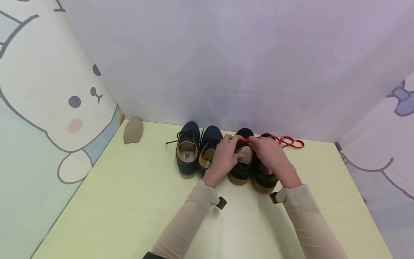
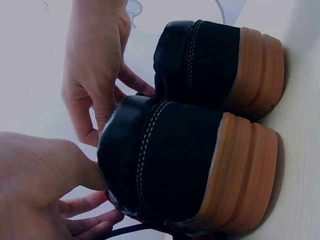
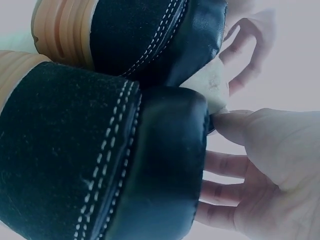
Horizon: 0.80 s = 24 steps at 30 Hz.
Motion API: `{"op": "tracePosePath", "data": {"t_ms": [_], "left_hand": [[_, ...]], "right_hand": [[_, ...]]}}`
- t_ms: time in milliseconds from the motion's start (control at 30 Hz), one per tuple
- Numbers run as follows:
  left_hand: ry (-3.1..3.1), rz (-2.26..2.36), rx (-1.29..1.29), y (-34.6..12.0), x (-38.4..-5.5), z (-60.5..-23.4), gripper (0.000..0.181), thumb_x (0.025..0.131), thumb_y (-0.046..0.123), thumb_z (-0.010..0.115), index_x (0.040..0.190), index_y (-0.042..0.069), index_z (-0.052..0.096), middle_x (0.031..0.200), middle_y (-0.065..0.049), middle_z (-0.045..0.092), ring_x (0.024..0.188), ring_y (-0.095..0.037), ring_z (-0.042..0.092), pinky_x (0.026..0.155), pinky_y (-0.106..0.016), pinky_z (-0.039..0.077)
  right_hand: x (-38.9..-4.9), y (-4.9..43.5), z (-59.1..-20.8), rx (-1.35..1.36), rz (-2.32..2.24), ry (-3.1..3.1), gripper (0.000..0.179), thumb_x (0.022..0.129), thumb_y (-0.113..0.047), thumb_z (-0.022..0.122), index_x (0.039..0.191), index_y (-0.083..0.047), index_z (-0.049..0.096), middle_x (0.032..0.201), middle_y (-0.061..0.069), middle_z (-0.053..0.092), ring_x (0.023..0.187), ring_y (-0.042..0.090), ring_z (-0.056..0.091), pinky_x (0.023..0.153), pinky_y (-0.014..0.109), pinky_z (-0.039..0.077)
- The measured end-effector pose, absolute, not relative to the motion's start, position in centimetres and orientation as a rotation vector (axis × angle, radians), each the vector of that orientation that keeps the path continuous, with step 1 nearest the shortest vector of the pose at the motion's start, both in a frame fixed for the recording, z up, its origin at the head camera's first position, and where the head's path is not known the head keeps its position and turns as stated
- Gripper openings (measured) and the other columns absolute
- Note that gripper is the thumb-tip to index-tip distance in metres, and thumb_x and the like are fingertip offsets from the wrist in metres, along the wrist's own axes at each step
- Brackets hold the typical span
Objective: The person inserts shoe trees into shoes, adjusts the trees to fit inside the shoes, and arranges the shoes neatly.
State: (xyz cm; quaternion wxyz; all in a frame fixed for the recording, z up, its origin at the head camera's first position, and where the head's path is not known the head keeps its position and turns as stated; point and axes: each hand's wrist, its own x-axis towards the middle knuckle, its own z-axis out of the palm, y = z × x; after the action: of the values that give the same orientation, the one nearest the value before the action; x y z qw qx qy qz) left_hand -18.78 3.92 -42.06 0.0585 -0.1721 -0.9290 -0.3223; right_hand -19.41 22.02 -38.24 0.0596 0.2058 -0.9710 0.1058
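Note:
A pair of black shoes with tan soles stands at the back of the table, heels toward me. Over the left black shoe (image 1: pixel 238 174), my left hand (image 1: pixel 224 154) and right hand (image 1: pixel 270 153) meet, pinching a red shoelace (image 1: pixel 245 139) near its front. A beige piece (image 1: pixel 246 154) shows in that shoe's opening, also pale in the right wrist view. The right black shoe (image 1: pixel 263 178) stands beside it under my right hand; its red lace (image 1: pixel 292 142) trails off to the right. The heels hide most of the fingertips in both wrist views.
Left of the black pair are two navy shoes (image 1: pixel 187 167) with dark laces, one partly behind my left hand. A beige rounded piece (image 1: pixel 133 131) lies at the table's back left corner. The pale yellow table (image 1: pixel 129 208) meets a curtain-like backdrop (image 1: pixel 207 64) behind the shoes.

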Motion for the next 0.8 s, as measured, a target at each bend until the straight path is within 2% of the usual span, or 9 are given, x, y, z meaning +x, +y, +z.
{"op": "tracePosePath", "data": {"t_ms": [133,300,567,800], "left_hand": [[-2.868,-0.939,-0.571,4.0,-18.9,-41.9,0.058,0.096,0.025,0.076,0.149,0.024,0.052,0.144,-0.006,0.056,0.127,-0.028,0.057,0.108,-0.046,0.049],[-2.909,-0.901,-0.623,4.1,-18.9,-42.0,0.059,0.098,0.036,0.073,0.151,0.022,0.051,0.149,-0.006,0.054,0.136,-0.027,0.055,0.113,-0.048,0.044],[-2.911,-0.873,-0.619,4.6,-19.2,-42.4,0.062,0.098,0.039,0.072,0.153,0.022,0.047,0.150,-0.006,0.051,0.134,-0.023,0.056,0.109,-0.045,0.044],[-2.911,-0.893,-0.560,5.0,-19.5,-42.4,0.063,0.095,0.039,0.075,0.151,0.023,0.050,0.145,-0.005,0.054,0.132,-0.022,0.056,0.106,-0.044,0.045]], "right_hand": [[-19.3,22.0,-38.2,0.627,0.337,-2.933,0.008,0.105,-0.015,0.061,0.098,-0.012,0.061,0.068,0.003,0.055,0.066,0.024,0.055,0.063,0.037,0.048],[-19.1,21.9,-38.1,0.632,0.330,-2.909,0.008,0.105,-0.014,0.062,0.097,-0.011,0.061,0.067,0.005,0.054,0.064,0.024,0.054,0.061,0.037,0.047],[-19.3,22.0,-38.4,0.597,0.286,-2.906,0.008,0.103,-0.012,0.063,0.101,-0.006,0.059,0.069,0.008,0.056,0.060,0.024,0.057,0.059,0.039,0.052],[-19.2,22.1,-38.5,0.591,0.287,-2.912,0.011,0.101,-0.011,0.065,0.098,-0.005,0.056,0.069,0.008,0.056,0.059,0.024,0.054,0.056,0.037,0.048]]}}
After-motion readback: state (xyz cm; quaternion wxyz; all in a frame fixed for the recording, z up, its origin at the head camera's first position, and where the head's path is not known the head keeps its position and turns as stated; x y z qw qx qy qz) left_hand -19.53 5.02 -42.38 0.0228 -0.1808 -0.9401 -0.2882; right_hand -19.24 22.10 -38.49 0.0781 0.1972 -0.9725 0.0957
